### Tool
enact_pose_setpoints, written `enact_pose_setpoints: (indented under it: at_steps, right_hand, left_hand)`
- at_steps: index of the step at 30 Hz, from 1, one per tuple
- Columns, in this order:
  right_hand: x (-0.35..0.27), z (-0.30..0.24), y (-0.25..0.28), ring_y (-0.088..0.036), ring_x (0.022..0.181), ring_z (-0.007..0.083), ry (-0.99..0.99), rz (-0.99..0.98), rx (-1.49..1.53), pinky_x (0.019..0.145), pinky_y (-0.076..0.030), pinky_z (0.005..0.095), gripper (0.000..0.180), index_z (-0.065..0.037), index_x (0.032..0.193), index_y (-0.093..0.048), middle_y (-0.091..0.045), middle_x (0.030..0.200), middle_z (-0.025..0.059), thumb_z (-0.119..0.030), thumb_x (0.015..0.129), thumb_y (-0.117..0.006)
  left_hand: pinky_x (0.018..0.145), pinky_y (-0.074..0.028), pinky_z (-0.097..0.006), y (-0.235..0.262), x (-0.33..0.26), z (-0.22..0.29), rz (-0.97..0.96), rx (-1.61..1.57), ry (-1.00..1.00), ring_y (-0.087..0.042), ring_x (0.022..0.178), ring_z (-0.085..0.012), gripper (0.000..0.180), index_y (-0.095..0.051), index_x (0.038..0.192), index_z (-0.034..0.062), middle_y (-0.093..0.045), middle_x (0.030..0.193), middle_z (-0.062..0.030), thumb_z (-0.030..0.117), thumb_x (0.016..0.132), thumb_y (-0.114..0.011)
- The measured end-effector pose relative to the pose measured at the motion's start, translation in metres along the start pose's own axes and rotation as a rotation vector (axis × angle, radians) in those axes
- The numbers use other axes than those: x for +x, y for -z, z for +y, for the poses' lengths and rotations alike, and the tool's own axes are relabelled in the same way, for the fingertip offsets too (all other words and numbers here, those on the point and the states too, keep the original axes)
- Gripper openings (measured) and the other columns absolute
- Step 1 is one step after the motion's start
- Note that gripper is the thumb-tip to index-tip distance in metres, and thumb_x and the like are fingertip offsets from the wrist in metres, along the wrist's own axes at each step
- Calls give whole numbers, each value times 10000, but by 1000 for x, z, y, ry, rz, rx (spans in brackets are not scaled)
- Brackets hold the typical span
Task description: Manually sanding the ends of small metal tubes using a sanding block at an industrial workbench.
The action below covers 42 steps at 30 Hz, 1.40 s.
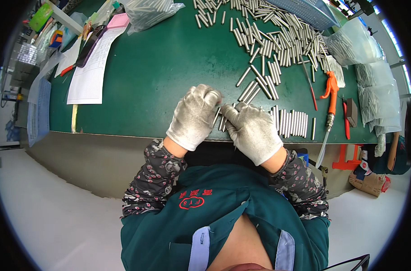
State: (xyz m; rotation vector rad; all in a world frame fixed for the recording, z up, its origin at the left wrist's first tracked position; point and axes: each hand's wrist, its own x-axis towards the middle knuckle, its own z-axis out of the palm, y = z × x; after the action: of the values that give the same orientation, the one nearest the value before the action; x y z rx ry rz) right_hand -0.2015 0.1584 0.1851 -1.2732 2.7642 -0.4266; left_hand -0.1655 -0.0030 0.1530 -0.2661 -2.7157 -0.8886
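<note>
Near the front edge of the green table, my two hands work close together in greyish-white gloves. My left hand (193, 118) is closed, its fingers curled inward; whatever they hold is hidden. My right hand (256, 133) bends over several short metal pins (222, 123), its thumb and fingers closed beside them. Its grip is partly covered by the glove, so I cannot make out what is in it. Just right of that hand stands a neat row of metal pins (293, 123) side by side, with one single pin (313, 128) apart at its end. Looser pins (258, 85) lie ahead.
A big heap of pins (282, 40) spreads at the far right below a blue basket (311, 13). An orange air gun (332, 92), a red-handled tool (347, 119) and bagged pins (377, 90) line the right side. Paper sheets (90, 83) lie left; another bag (149, 11) sits behind.
</note>
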Motion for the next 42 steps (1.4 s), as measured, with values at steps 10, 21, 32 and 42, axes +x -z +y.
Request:
enact_pose_setpoints:
  at_steps: [10,21,32,42]
  right_hand:
    - [-8,6,3,-610,744,320,-66,87,190,635,-480,419,323,-41,1079,-543,-602,767,141,-147,779,-595]
    - [-27,50,42,-576,852,312,-128,273,162,774,-437,418,394,-51,1057,-598,-627,884,124,-163,684,-662]
    - [-74,81,40,-561,949,306,-304,352,97,843,-417,410,365,-52,1016,-639,-630,994,126,-163,670,-668]
    - [-78,79,39,-585,870,298,-264,429,92,780,-428,390,264,-47,948,-637,-634,897,118,-109,692,-649]
  left_hand:
    - [670,-491,-335,7,-8,12,82,138,196,-583,734,-237,354,-537,1041,23,-561,942,-124,9,702,-637]
    - [886,-476,-368,19,-2,19,-303,-100,115,-530,1070,-317,815,-458,1281,47,-427,1271,-157,115,547,-807]
    - [806,-490,-380,-4,17,38,-287,-117,140,-573,948,-311,598,-508,1165,44,-495,1132,-125,175,646,-773]
    - [738,-505,-410,-27,77,49,-231,253,297,-627,862,-302,446,-582,1013,68,-593,964,-114,355,696,-710]
